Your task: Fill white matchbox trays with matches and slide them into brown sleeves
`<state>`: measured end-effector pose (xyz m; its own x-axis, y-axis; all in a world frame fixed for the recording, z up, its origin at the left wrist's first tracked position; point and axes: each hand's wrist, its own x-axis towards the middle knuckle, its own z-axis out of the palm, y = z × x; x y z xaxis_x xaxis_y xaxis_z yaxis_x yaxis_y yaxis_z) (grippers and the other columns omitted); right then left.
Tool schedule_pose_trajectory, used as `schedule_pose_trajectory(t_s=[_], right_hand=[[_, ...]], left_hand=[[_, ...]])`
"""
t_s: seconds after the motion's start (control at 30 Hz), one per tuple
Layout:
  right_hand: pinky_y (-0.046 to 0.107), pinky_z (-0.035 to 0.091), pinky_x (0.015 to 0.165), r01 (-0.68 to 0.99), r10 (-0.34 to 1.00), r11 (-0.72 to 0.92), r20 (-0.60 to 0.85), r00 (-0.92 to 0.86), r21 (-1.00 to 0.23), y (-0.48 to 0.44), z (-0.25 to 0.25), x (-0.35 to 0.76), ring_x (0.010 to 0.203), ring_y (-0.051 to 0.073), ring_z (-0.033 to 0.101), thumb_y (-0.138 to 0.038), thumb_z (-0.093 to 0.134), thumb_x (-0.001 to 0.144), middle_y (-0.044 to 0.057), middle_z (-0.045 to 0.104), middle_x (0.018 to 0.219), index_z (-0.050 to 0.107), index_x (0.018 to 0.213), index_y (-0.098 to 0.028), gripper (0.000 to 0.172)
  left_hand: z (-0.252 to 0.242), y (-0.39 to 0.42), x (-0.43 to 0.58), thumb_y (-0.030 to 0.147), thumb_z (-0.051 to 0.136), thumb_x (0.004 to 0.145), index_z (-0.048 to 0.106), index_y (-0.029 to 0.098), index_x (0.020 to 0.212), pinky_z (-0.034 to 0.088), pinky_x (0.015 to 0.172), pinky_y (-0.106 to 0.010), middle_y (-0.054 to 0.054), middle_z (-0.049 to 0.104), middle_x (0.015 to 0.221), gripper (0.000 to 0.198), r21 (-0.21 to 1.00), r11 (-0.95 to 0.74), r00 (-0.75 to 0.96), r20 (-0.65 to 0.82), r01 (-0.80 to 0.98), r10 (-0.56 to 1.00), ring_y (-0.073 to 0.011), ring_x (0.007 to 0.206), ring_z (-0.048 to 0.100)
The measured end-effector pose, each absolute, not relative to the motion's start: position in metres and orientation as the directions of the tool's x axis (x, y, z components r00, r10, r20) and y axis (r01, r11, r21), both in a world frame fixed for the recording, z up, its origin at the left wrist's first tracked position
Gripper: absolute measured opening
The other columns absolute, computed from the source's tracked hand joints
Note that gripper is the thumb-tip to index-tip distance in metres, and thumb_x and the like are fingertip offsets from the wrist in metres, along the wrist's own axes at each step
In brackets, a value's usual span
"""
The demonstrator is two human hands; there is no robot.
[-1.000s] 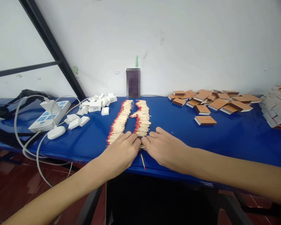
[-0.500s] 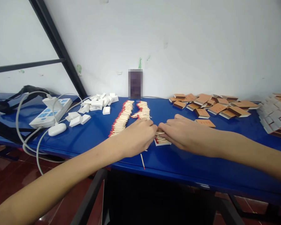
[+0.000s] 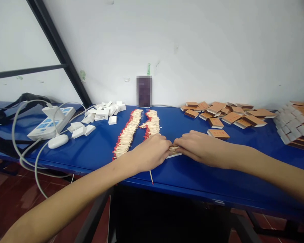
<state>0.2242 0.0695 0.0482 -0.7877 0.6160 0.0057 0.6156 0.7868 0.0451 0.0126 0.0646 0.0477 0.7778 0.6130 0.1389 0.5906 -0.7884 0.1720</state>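
Note:
Between my two hands, a small bundle of matches (image 3: 174, 149) lies low over a white matchbox tray (image 3: 174, 155), most of which is hidden. My left hand (image 3: 155, 152) closes its fingers on the left end of the bundle. From the other side, my right hand (image 3: 196, 147) pinches the right end. Left of my hands, two long rows of red-tipped matches (image 3: 128, 133) lie on the blue table (image 3: 96, 148); my left hand covers the near end of the second row (image 3: 152, 122). A single match (image 3: 151, 177) lies near the front edge.
White empty trays (image 3: 105, 111) are heaped at the back left, beside a power strip (image 3: 52, 123) with white cables. Orange matchbox sleeves (image 3: 224, 113) lie scattered at the back right, with a stack of boxes (image 3: 294, 125) beyond. A pixelated dark object (image 3: 144, 91) stands against the wall.
Both hands have lowered slightly with the matches, which now cover more of the tray. The view has shifted a little, moving most table items slightly left.

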Motion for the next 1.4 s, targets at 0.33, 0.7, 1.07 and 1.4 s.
schedule_pose_trajectory(t_s=[0.33,0.7,1.07,1.4], right_hand=[[0.036,0.042,0.077,0.556,0.57,0.82,0.106,-0.815,-0.137,0.077,0.047,0.226,0.088,0.022,0.059,-0.035,0.039,0.102,0.008,0.064,0.101,0.067,0.094,-0.019,0.033],[0.033,0.047,0.075,0.616,0.664,0.708,0.026,-0.747,-0.346,0.073,0.055,0.232,0.091,0.022,0.066,-0.046,0.05,0.096,0.004,0.073,0.1,0.071,0.101,-0.026,0.03],[0.031,0.048,0.075,0.576,0.671,0.67,0.05,-0.74,-0.469,0.072,0.054,0.233,0.085,0.019,0.067,-0.039,0.049,0.097,0.004,0.073,0.098,0.07,0.098,-0.023,0.027],[0.031,0.046,0.074,0.552,0.684,0.682,0.151,-0.714,-0.48,0.071,0.041,0.228,0.083,0.019,0.063,-0.041,0.045,0.098,0.005,0.071,0.094,0.066,0.094,-0.022,0.029]], left_hand=[[0.044,0.068,-0.001,0.024,0.056,0.098,0.066,0.016,0.094,0.046,0.074,-0.026,-0.003,0.068,0.087,0.013,0.273,-0.796,0.764,0.237,0.541,0.6,-0.0157,0.082,0.064],[0.039,0.067,-0.004,0.017,0.059,0.095,0.071,0.016,0.099,0.047,0.077,-0.027,-0.004,0.067,0.088,0.013,0.242,-0.799,0.752,0.271,0.551,0.601,-0.0153,0.082,0.064],[0.036,0.063,-0.004,0.019,0.052,0.099,0.072,0.014,0.102,0.048,0.079,-0.028,-0.005,0.063,0.088,0.021,0.18,-0.813,0.761,0.287,0.554,0.582,-0.0177,0.086,0.062],[0.041,0.064,-0.003,0.022,0.051,0.1,0.072,0.017,0.097,0.046,0.075,-0.027,-0.004,0.061,0.081,0.022,0.012,-0.833,0.806,0.247,0.553,0.538,-0.0158,0.079,0.061]])
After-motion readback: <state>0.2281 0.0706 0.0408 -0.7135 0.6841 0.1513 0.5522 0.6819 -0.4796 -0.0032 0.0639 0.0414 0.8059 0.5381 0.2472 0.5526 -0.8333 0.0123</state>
